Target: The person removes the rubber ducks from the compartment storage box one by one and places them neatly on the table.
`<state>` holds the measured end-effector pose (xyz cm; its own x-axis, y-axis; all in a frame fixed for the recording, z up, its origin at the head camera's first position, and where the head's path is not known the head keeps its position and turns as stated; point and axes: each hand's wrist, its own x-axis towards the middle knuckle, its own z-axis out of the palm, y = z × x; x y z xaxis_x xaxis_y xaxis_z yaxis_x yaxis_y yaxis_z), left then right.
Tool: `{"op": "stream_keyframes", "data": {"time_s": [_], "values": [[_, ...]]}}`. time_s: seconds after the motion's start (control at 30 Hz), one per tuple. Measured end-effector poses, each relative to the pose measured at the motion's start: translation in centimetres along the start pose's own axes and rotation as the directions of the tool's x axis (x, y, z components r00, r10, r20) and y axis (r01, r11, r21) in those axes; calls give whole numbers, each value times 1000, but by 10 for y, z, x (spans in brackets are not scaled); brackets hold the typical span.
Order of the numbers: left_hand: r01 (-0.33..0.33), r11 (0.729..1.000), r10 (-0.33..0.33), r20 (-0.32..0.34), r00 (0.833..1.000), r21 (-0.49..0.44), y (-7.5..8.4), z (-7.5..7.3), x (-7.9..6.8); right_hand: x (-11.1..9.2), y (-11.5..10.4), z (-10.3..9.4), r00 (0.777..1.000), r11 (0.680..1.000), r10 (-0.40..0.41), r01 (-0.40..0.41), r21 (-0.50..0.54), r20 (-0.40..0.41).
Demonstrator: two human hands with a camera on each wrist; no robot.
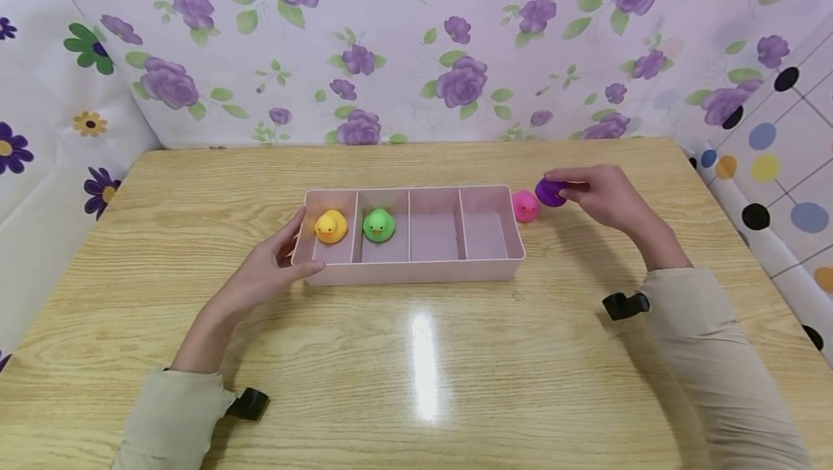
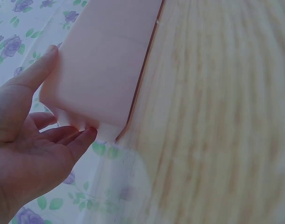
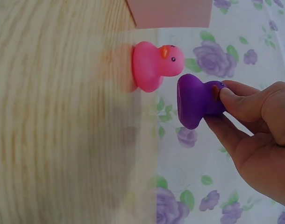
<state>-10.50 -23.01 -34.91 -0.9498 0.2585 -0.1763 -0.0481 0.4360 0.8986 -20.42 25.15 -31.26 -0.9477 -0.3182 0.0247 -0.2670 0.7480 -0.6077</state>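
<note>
A pink box (image 1: 410,272) with a row of compartments lies on the table. A yellow rubber duck (image 1: 330,227) sits in its leftmost compartment, with a green rubber duck (image 1: 379,225) in the one beside it. My left hand (image 1: 270,265) holds the box's left end, thumb on the front wall (image 2: 100,60) and fingers at the end wall. Just off the box's right end, a pink rubber duck (image 3: 152,65) stands on the table. My right hand (image 3: 259,119) pinches a purple rubber duck (image 3: 194,100) by its head, raised above the table, to the right of the pink one.
The two right compartments (image 1: 484,235) of the box show bare floors. A wooden table (image 1: 345,369) spreads beneath everything. Flowered sheeting (image 1: 403,50) hangs along the back edge, and a dotted sheet (image 1: 781,188) borders the right side.
</note>
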Motion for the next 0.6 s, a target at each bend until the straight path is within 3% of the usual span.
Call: {"op": "stream_keyframes", "data": {"time_s": [0.6], "values": [[-4, 1000, 4, -1, 1000, 12, 0, 0, 0, 0, 22, 6, 997, 998, 64, -66, 23, 50]]}}
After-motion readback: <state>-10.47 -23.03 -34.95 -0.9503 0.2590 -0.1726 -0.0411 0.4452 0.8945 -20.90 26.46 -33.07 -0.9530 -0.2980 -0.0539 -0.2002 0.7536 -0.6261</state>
